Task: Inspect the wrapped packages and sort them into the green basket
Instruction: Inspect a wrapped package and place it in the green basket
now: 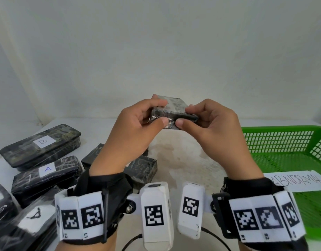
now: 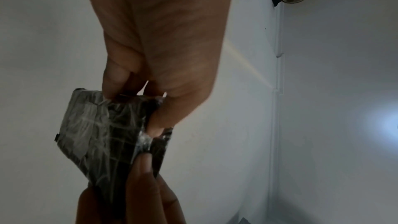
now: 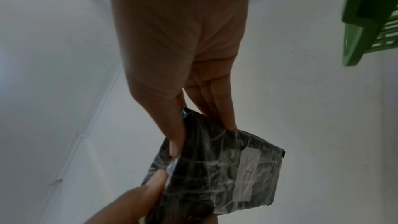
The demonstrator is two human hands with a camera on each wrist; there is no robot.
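Packages [image 1: 42,142] crowd the bench's left edge; above its middle, left hand [image 1: 130,134] and right hand [image 1: 215,134] pinch a film-wrapped package [image 1: 171,110] by its ends. It looks light, stiff, slippery. Basket [image 1: 282,140] waits right.

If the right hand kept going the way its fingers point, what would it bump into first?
The right hand points left, toward the left hand. It already pinches the package between them, so it would probably push that into the left hand's fingers first.
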